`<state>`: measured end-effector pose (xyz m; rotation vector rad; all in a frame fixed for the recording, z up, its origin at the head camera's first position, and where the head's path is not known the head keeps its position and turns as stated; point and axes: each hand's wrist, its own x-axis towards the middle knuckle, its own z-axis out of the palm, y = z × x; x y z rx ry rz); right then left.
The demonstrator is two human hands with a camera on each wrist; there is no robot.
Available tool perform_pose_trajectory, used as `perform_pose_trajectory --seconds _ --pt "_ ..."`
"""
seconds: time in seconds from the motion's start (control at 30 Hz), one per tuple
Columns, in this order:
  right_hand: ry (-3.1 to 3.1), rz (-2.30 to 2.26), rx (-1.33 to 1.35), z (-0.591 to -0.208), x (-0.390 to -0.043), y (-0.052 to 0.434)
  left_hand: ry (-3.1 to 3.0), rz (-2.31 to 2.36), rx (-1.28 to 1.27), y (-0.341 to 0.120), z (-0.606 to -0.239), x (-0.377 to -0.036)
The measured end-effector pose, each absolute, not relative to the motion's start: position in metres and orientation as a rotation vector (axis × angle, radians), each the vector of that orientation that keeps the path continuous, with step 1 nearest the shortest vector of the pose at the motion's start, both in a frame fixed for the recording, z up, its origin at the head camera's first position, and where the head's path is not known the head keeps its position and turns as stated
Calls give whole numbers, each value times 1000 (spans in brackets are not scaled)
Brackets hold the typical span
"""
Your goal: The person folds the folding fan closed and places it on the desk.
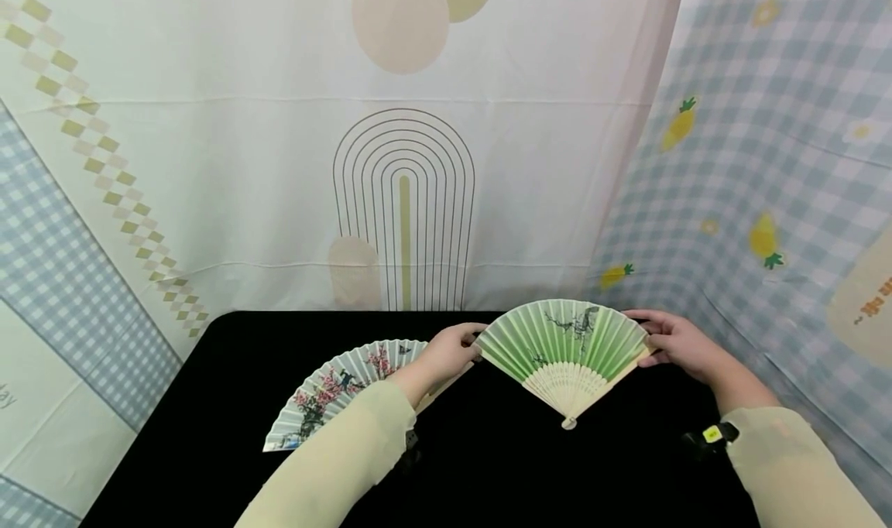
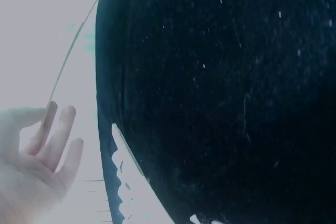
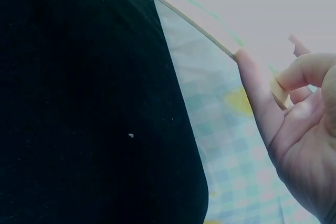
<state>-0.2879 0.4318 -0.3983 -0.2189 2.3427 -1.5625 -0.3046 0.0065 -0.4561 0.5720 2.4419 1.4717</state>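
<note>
Both my hands pinch spread green fan (image 1: 566,342) near table (image 1: 209,435) far edge: left hand (image 1: 453,350), right hand (image 1: 672,341). White blossom fan (image 1: 334,389) lies left.

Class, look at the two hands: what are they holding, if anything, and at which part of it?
Both hold the green fan, spread open: left hand at its left outer edge, right hand at its right outer edge.

Both hands (image 1: 456,351) (image 1: 672,338) seemingly pinch the spread green fan's (image 1: 566,346) outer edges.
</note>
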Motion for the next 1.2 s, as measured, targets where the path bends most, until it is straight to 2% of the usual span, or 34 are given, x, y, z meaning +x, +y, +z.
perform_pose_trajectory --seconds 0.47,0.87,1.2 --pt "2316 -1644 -250 -396 -285 435 1947 2005 418 11 -450 -292" --pt "2293 -1702 -327 -397 -284 437 1885 2156 317 13 -447 -283" --pt "2349 -1692 -245 -393 -280 430 1822 2182 254 10 -445 -282"
